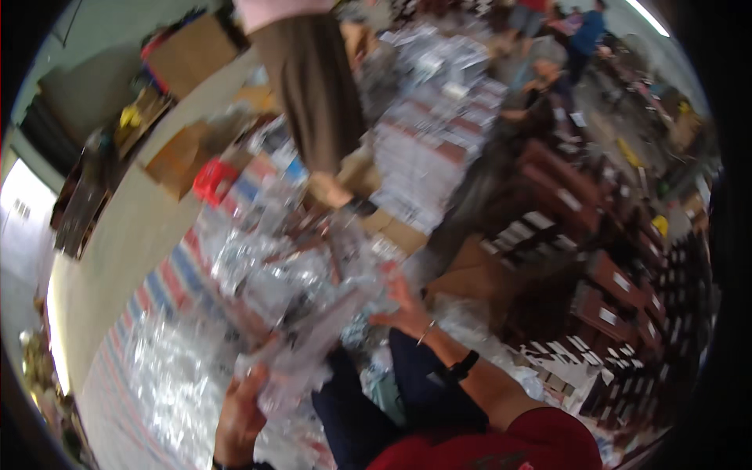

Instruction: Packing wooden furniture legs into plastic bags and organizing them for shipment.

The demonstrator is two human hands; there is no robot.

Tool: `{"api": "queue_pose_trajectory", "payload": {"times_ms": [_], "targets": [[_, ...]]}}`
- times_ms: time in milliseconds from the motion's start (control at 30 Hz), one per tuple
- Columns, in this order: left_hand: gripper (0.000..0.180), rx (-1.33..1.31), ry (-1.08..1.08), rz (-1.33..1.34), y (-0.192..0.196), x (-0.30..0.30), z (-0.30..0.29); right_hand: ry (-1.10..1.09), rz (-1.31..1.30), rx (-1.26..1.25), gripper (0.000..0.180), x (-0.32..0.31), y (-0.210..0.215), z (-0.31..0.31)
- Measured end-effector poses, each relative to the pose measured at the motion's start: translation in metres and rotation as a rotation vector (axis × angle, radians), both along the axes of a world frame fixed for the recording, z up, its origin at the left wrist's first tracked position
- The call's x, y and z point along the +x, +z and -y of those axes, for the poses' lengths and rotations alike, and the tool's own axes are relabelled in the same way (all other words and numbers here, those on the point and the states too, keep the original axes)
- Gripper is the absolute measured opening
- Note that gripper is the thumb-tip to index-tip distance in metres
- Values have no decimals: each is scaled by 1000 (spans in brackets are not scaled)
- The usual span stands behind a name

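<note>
My left hand is closed on one end of a clear plastic bag, which stretches up and to the right across my lap. Some dark marks show on the bag; motion blur hides whether anything is inside. My right hand, with a bracelet and a dark watch on its wrist, is held beyond the bag's far end. Its fingers are spread and appear to hold nothing. Ahead of both hands lies a heap of crumpled clear plastic with brown pieces among it.
A striped tarp spreads under more clear bags at left. A person in a long brown skirt stands ahead, beside stacked wrapped packs. Dark brown pieces with white labels are piled at right. Other people are farther back.
</note>
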State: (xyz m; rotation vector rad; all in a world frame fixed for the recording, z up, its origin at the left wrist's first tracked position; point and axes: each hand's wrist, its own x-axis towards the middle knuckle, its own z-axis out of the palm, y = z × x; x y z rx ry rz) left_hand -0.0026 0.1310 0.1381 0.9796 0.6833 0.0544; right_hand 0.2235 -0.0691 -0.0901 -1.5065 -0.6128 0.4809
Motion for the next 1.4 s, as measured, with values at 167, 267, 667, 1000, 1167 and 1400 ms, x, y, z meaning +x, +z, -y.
{"api": "queue_pose_trajectory", "payload": {"times_ms": [167, 267, 667, 1000, 1167, 1400], "targets": [[46, 55, 92, -7, -2, -68, 43, 468, -176, 56, 39, -52, 19, 64], [45, -86, 182, 4, -13, -100, 70, 385, 263, -100, 27, -89, 77, 118], [57, -125, 143, 307, -94, -90, 106, 345, 207, -482, 36, -100, 34, 152], [80, 1897, -291, -61, -157, -65, 137, 277, 56, -584, 43, -104, -2, 149], [98, 1446, 333, 46, -272, -78, 62, 257, 62, -624, 38, -111, -1, 149], [30, 605, 234, -220, -288, -80, 29, 427, -26, -316, 41, -117, -14, 150]]}}
